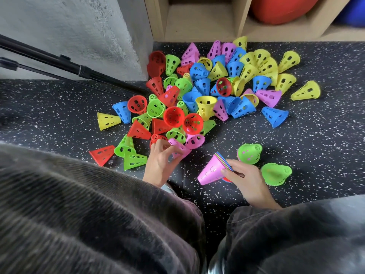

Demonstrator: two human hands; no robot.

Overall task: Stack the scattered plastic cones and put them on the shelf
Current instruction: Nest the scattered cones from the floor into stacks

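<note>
A big heap of perforated plastic cones [207, 91], red, green, blue, yellow and pink, lies scattered on the dark speckled floor. At the heap's near edge my left hand [161, 165] closes its fingers on a pink cone [180, 149]. My right hand [246, 178] holds a tilted stack of cones [212, 171] with a pink one outermost and coloured rims showing at its base. Two short stacks topped with green cones [249, 154] [275, 174] stand just right of that hand. The wooden shelf [199, 22] runs along the top.
A red ball [280, 8] and a blue object [353, 10] fill the shelf's right compartments; the left compartment shows bare wood. Black tripod legs [59, 66] cross the floor at left by a grey wall [69, 26]. My knees fill the bottom of the view.
</note>
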